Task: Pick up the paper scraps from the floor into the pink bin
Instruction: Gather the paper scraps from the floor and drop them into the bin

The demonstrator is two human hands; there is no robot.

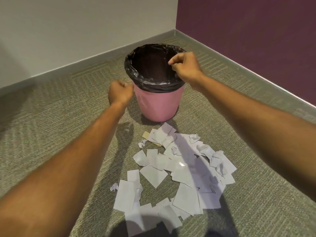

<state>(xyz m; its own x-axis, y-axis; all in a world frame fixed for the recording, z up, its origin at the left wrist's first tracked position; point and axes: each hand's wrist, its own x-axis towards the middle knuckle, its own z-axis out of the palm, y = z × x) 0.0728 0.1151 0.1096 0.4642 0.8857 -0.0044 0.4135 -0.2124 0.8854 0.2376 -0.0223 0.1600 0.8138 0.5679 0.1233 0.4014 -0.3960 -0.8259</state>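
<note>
A pink bin (158, 103) lined with a black plastic bag (153, 86) stands on the carpet near the room's corner. My right hand (185, 67) hovers over the bin's right rim with fingers curled and pinched; whether it touches the liner is unclear. Beside the bin's left rim, my left hand (120, 93) is a closed fist touching or just next to the bag's edge, with nothing visible in it. In front of the bin lie several white paper scraps (179, 171), flat and crumpled, and one tan piece (147, 135).
Grey-green patterned carpet (59, 117) surrounds the bin and the scraps. A white wall (68, 31) runs behind on the left and a purple wall (248, 31) on the right, meeting in a corner behind the bin. Dark shapes (162, 230) at the bottom edge are probably my legs.
</note>
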